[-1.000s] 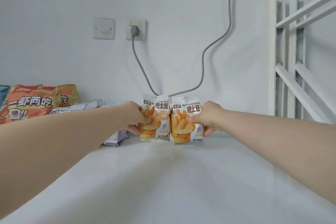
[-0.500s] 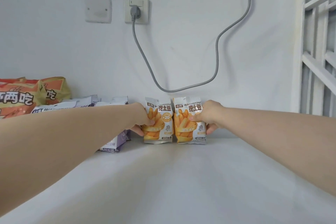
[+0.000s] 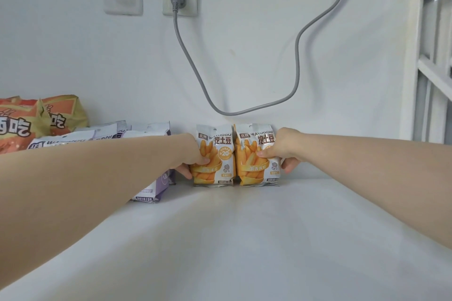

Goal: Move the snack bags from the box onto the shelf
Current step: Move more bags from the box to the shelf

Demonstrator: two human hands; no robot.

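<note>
I see each hand, left hand [image 3: 193, 156] and right hand [image 3: 283, 149], pinching an upright fries bag [image 3: 215, 154], [image 3: 256, 156] at the shelf's [image 3: 244, 239] back edge.

Two white snack bags [image 3: 214, 155] printed with orange potato sticks, purple-and-white bags [image 3: 151, 188], big orange-and-yellow bag [image 3: 36, 120] with white lettering, grey cable [image 3: 297, 56], white shelf [image 3: 232, 239], white wall [image 3: 244, 32]

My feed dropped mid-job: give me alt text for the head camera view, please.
The left hand grips the left orange snack bag and the right hand grips the right orange snack bag, both upright and side by side at the back of the white shelf. Purple-and-white bags and large orange bags stand to their left.
</note>
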